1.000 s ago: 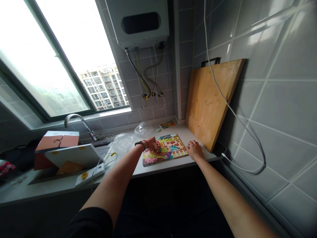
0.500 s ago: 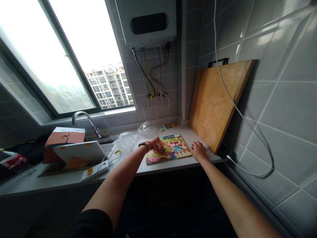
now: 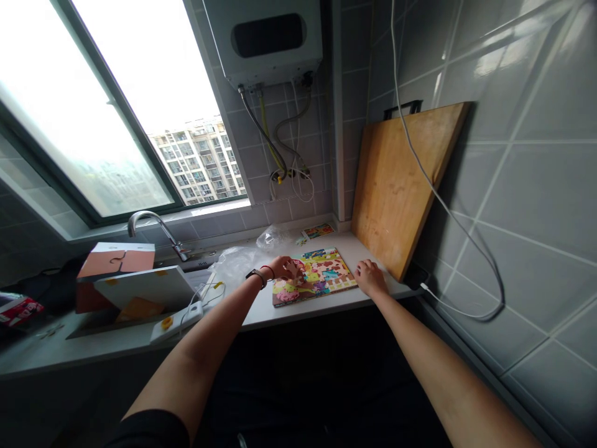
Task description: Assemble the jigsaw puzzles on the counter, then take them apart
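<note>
- Two bare hands meet a colourful jigsaw puzzle (image 3: pixel 321 280), which lies flat on the grey countertop (image 3: pixel 298 311) near its front edge.
- On its left part rests the left hand (image 3: pixel 285 269), fingers curled; whether they pinch a piece cannot be told.
- At the puzzle's right edge the right hand (image 3: pixel 370 278) lies flat, fingers apart, holding nothing.
- Just beside it, a wooden cutting board (image 3: pixel 401 180) leans on the tiled wall.

The jigsaw puzzle (image 3: pixel 321 280) is a thin rectangular board, brightly printed in pink, yellow, blue and brown patches. It lies flat on the pale counter (image 3: pixel 261 311) near the front edge, its long side running roughly from 9 to 3 o'clock, slightly skewed.
</note>
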The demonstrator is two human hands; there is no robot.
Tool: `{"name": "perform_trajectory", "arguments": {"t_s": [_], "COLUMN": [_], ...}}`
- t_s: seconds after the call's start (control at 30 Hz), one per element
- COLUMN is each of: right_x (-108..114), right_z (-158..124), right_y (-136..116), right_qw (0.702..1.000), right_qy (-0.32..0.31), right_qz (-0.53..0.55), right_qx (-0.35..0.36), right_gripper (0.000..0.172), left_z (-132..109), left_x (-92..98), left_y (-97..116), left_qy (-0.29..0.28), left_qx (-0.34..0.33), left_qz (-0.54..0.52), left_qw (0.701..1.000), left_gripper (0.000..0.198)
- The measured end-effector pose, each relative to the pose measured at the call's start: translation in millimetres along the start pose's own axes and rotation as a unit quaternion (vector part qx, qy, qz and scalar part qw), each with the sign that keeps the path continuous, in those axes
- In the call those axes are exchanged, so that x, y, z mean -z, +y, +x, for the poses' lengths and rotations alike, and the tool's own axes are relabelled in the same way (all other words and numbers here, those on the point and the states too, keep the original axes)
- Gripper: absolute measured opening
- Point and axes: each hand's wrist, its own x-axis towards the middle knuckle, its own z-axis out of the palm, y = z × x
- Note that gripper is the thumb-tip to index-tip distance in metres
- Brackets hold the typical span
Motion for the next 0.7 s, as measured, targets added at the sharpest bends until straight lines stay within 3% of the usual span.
{"name": "perform_trajectory", "arguments": {"t_s": [0.13,0.47,0.6,0.7], "right_x": [-0.4,-8.2,-4.6,5.8], "right_z": [-0.2,0.8,-1.4,-9.4], "right_y": [1.2,5.9,8.3,4.6], "right_qw": [1.000,0.998,0.992,0.984], "right_qy": [0.001,0.031,0.060,0.090], "right_qz": [0.007,0.061,0.111,0.152], "right_qx": [0.000,-0.001,0.014,0.031], "right_gripper": [0.019,0.015,0.014,0.015], "left_z": [-8.7,-35.0,-54.1,-78.9], "left_x": [-5.0,-17.0,-28.4,-46.9], "left_y": [-1.3,6.3,19.7,29.9], "left_qy": [-0.024,0.034,0.030,0.041], "left_qx": [0.009,-0.016,-0.036,-0.047], "left_qz": [-0.043,-0.162,-0.268,-0.366], "left_qw": [0.999,0.986,0.962,0.928], "left_gripper": [0.037,0.030,0.045,0.056]}}
